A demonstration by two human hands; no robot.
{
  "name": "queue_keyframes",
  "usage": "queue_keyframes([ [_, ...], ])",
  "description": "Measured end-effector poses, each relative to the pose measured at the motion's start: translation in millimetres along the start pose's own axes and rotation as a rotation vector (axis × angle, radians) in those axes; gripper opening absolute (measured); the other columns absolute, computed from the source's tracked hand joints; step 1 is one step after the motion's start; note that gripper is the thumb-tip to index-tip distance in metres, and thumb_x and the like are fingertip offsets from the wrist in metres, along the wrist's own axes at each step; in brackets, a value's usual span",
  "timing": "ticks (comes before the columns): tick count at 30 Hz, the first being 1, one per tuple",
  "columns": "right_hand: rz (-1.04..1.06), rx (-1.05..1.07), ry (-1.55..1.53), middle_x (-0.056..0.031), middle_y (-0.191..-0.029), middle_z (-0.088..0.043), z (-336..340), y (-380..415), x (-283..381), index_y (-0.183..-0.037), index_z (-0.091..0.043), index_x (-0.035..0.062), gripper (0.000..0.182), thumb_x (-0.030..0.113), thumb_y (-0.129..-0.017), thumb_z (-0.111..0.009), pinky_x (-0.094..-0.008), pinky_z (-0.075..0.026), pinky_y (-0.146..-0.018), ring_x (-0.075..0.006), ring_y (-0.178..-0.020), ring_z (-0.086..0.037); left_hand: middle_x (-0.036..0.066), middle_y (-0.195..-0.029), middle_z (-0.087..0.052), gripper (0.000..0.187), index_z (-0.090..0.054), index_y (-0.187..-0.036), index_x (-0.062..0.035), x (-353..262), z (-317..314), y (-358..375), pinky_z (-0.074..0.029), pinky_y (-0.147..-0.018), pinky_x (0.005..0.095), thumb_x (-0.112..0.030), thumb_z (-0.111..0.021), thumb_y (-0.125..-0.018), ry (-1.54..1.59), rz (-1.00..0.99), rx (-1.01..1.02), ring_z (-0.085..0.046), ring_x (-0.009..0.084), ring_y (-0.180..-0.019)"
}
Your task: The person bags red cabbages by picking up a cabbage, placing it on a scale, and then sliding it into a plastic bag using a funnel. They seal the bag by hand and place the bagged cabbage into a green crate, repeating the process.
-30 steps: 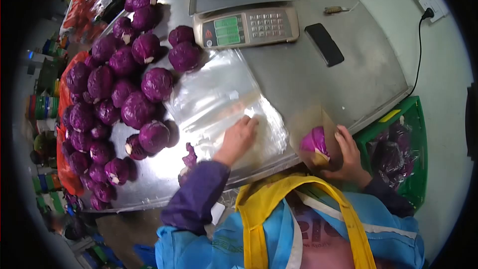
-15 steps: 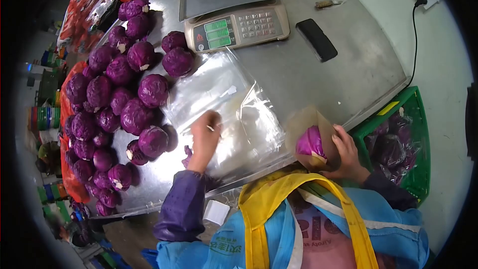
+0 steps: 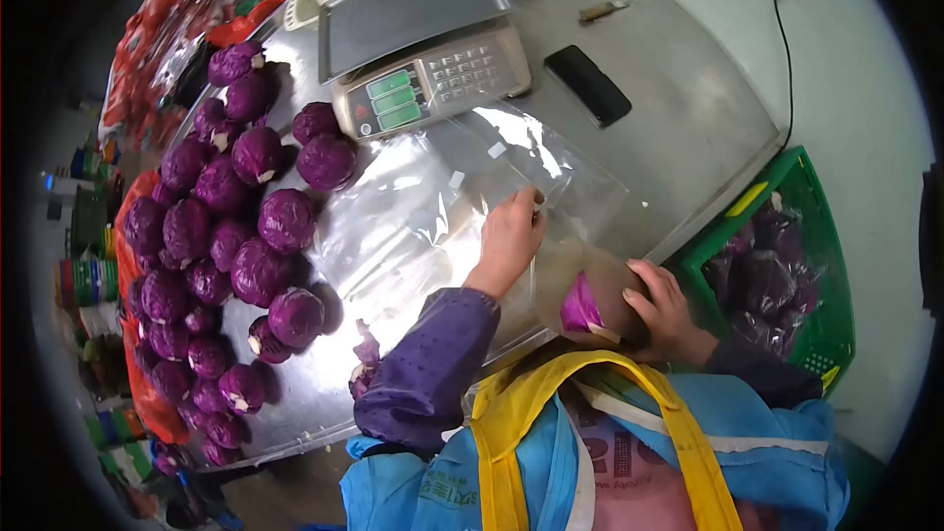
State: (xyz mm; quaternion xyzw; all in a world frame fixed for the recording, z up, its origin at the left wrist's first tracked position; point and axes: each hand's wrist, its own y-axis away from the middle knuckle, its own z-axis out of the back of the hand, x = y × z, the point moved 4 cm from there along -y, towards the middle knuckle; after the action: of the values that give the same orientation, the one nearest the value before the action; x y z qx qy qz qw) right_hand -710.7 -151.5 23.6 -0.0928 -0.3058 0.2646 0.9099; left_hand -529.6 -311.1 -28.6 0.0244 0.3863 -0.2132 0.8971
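My left hand [image 3: 510, 239] is closed, fingertips pinched together on a clear plastic bag [image 3: 580, 175] drawn across the stack of flat clear bags [image 3: 393, 206]. Against the front edge of the metal table, my right hand [image 3: 671, 317] has its fingers curled round a purple cabbage [image 3: 580, 307]. A brownish, half see-through wrap [image 3: 612, 287] covers much of that cabbage, leaving a bright purple patch and a pale part showing. Torn cabbage leaves [image 3: 365, 359] lie beside my left sleeve.
Many purple cabbages [image 3: 258, 273] are heaped on the left. Behind the bags stands a weighing scale [image 3: 428, 69] with lit displays. A black phone [image 3: 588, 86] and a small knife [image 3: 602, 11] lie further right. Bagged cabbages fill part of a green crate [image 3: 831, 320] at right.
My left hand has moved right and slightly up, drawing a clear bag across toward the right hand. My right hand still holds the cabbage, its fingers further over the wrap. The view has shifted slightly.
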Motion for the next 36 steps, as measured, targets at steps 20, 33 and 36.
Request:
queue_keyframes([
  [20, -0.582, -0.001, -0.426, -0.0193, -0.126, -0.044, -6.0, -50.8, -63.3, -0.134, -0.031, 0.0070, 0.084, 0.029, -0.064, -0.073, -0.0390, -0.036, -0.097, -0.0332, -0.119, -0.042, 0.008, -0.077, -0.056, 0.017, -0.053, -0.094, -0.0070, -87.6, 10.6, 4.1, -0.046, -0.054, 0.0391, -0.005, -0.054, -0.077, -0.067, -0.484, 0.049, -0.058, 0.0300, -0.065],
  [33, -0.566, -0.018, -0.605, -0.0164, -0.131, -0.042, -13.7, -66.1, -75.3, -0.132, -0.037, 0.0057, 0.078, 0.025, -0.065, -0.072, -0.0364, -0.030, -0.102, -0.0280, -0.123, -0.040, 0.017, -0.088, -0.056, 0.057, -0.017, -0.133, -0.0014, 28.9, -45.8, 51.8, -0.050, -0.053, 0.0304, -0.001, -0.047, -0.085, 0.955, 0.899, 0.017, -0.059, 0.0200, -0.065],
  [36, -0.628, -0.092, -0.659, -0.0212, -0.129, -0.043, -26.7, -89.4, -85.3, -0.136, -0.028, 0.0056, 0.080, 0.026, -0.070, -0.069, -0.0364, -0.030, -0.102, -0.0296, -0.120, -0.042, 0.016, -0.076, -0.057, 0.044, -0.024, -0.128, -0.0010, 35.9, -52.9, 49.3, -0.047, -0.044, 0.0299, 0.003, -0.038, -0.086, 0.767, 0.718, 0.038, -0.057, 0.0180, -0.052],
])
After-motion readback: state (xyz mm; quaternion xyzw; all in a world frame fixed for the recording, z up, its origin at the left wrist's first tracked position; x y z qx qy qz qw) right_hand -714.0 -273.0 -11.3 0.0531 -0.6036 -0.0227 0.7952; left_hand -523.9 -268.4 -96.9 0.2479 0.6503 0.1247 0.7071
